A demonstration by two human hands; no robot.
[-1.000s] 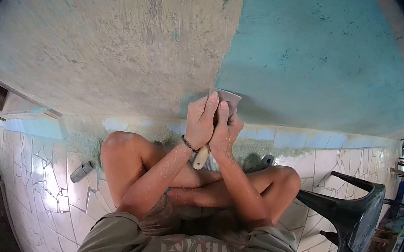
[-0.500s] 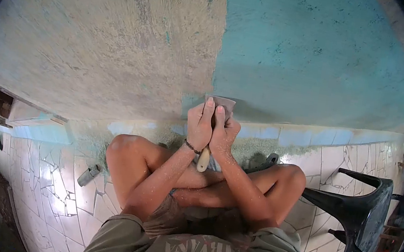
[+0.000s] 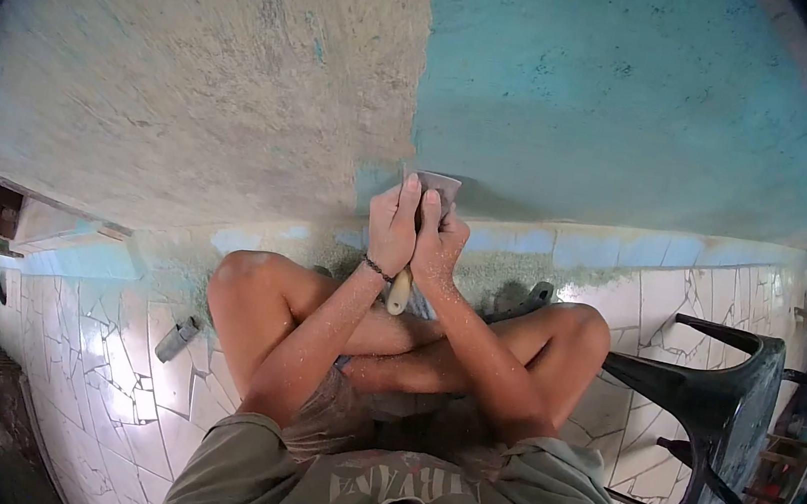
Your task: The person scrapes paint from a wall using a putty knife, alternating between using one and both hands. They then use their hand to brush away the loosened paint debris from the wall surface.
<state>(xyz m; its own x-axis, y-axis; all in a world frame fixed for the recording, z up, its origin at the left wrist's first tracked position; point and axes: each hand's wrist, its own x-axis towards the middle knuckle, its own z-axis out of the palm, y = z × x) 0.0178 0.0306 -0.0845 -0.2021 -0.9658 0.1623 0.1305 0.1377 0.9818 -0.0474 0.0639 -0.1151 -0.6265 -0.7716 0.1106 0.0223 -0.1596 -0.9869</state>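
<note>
My left hand (image 3: 393,226) and my right hand (image 3: 440,247) grip a scraper (image 3: 399,294) together. Both thumbs lie on its wide metal blade, and the pale handle sticks out below my wrists. The blade's edge is at the low part of the wall, by the border between turquoise paint (image 3: 581,123) and the bare, scratched grey-beige surface (image 3: 202,86). A small patch of turquoise (image 3: 372,180) shows just left of the blade. Pale dust specks cover my hands and forearms. Whether the edge touches the wall is hard to see.
My crossed legs (image 3: 266,301) lie close under my arms. A black plastic chair (image 3: 736,414) lies tipped on the right. A small grey object (image 3: 177,338) rests on the cracked-tile floor (image 3: 107,367) at left. Dust and scrapings (image 3: 512,270) line the wall's foot.
The view has tilted slightly, so wall and floor sit higher in it. Both hands keep their grip on the scraper, which stays at nearly the same spot on the wall.
</note>
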